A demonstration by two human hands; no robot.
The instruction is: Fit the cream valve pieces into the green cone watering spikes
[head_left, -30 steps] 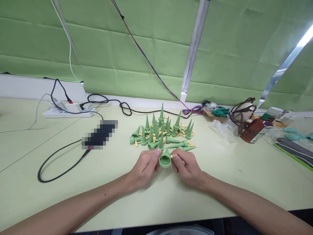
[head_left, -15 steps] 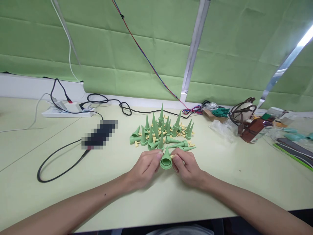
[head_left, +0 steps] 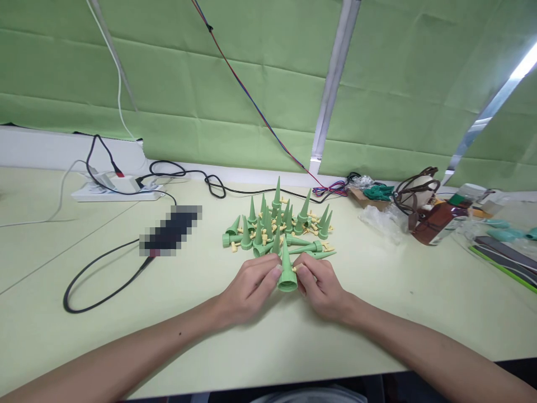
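Between my two hands is a green plastic watering spike (head_left: 287,274), its tip pointing up and away and its hollow round base facing down toward me. My left hand (head_left: 255,285) is closed, thumb and fingers pinching the spike's left side. My right hand (head_left: 321,285) is closed around a small yellow valve (head_left: 294,270), whose end meets the right side of the spike; most of the valve is hidden by the fingers. Just beyond my hands is a pile of similar green spikes (head_left: 246,234), some upright and some lying, with yellow valves (head_left: 235,246) among them.
On the left lie a pixelated dark object (head_left: 170,230) with a black cable and a white power strip (head_left: 117,190). To the right are clear plastic wrap (head_left: 384,224), a brown bottle (head_left: 438,223) and a grey-and-green flat item (head_left: 503,260). A green-covered wall (head_left: 260,84) rises behind the table.
The spike in my hands has tilted, so its tip stands higher and its open base faces more downward. My left thumb has shifted slightly; my right hand stays nearly in place.
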